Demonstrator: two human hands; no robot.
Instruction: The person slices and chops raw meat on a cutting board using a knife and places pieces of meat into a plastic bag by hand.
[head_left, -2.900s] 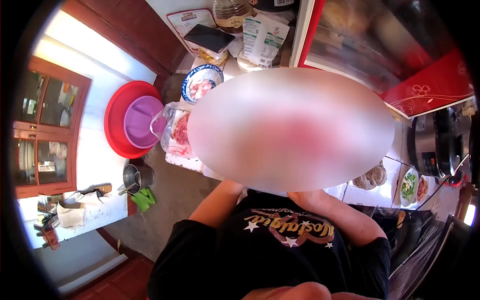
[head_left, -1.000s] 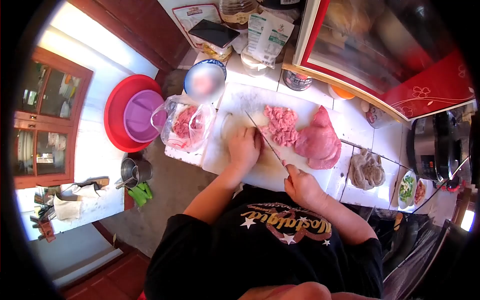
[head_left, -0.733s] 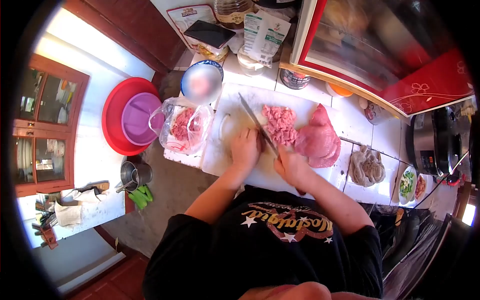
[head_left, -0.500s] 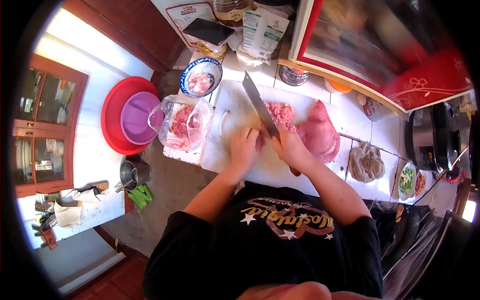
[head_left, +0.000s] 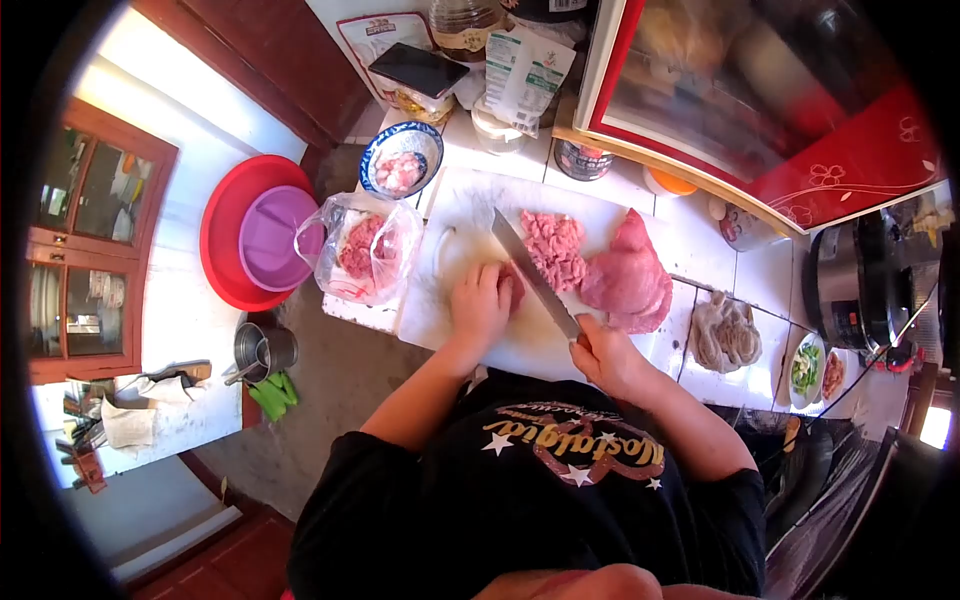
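My right hand is closed round the handle of a long knife, whose blade lies diagonally over the white cutting board. On the board my left hand presses a small piece of meat with curled fingers, just left of the blade. Right of the blade is a heap of chopped meat, and beside it a large pink slab of meat. An open plastic bag with more cut meat stands at the board's left.
A blue-and-white bowl with pale pieces is behind the bag. A grey cloth, a plate of greens and a cooker are at the right. Red and purple basins are left. A red-framed cabinet stands behind the board.
My right hand has moved right and towards my body with the knife, and the blade has come lower, showing more of the chopped heap. My left hand stays over the small piece.
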